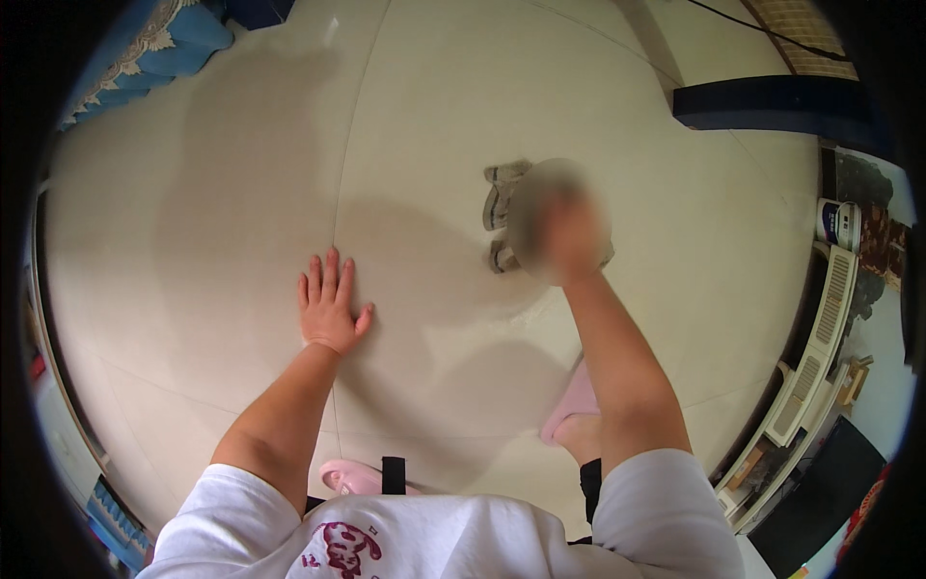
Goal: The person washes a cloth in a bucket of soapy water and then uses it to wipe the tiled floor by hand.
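Note:
My left hand [329,304] rests palm down on the pale tiled floor [427,130], its fingers spread and nothing in it. To the right, my right hand [568,231] is on a bunched grey-brown cloth [499,206] with dark stripes. A round blurred patch covers most of that hand and part of the cloth, so the fingers' grip is hidden. Folds of the cloth stick out to the left of the blur. A faint wet-looking streak [528,315] shows on the floor just below the cloth.
Pink slippers [354,475] are on my feet. A dark blue furniture piece [767,103] juts in at upper right. Along the right stand a white bucket [839,223], a low cabinet [810,383] and a dark flat screen [817,499]. Blue lace-trimmed fabric [192,43] hangs at upper left.

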The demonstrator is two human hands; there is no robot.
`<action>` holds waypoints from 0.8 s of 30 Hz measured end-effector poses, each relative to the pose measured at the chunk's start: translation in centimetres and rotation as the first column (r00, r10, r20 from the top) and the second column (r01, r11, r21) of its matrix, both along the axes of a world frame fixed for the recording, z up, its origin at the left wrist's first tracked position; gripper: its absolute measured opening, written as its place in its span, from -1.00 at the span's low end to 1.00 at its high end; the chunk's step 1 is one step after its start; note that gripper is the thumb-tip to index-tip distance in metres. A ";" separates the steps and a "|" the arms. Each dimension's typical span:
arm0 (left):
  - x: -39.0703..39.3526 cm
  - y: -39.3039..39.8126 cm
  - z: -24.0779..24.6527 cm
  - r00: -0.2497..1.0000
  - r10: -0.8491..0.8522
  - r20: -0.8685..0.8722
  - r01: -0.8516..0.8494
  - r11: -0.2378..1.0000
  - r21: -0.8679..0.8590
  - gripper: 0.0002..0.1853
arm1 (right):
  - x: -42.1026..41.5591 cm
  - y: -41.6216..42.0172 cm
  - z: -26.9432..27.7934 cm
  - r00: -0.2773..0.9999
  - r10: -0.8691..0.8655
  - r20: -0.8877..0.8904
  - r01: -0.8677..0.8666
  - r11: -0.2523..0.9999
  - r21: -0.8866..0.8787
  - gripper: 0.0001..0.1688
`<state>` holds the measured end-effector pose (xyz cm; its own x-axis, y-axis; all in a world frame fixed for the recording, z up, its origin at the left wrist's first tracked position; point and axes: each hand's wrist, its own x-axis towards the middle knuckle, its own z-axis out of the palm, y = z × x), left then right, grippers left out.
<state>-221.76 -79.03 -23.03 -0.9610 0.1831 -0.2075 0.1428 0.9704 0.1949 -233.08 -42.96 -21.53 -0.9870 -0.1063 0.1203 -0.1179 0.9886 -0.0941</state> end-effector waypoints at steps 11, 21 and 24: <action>-0.1 0.4 0.3 1.000 0.007 0.004 -0.007 1.000 0.021 -0.20 | 0.7 2.1 -1.0 0.989 0.102 0.105 -0.104 0.995 0.013 -0.67; 0.0 0.5 0.3 1.000 0.015 -0.003 -0.015 1.000 0.016 -0.23 | 0.6 -1.1 2.1 0.917 -0.207 0.341 0.140 0.967 0.211 -0.62; 0.1 0.5 0.2 1.000 0.014 -0.015 -0.014 1.000 0.016 -0.23 | 1.9 -1.2 2.1 0.927 -0.197 0.320 0.136 0.969 0.204 -0.59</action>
<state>-221.66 -78.53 -22.79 -0.9665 0.1725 -0.1900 0.1320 0.9691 0.2082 -231.22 -44.15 -19.47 -0.9713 0.0744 -0.2260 0.0583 0.9953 0.0769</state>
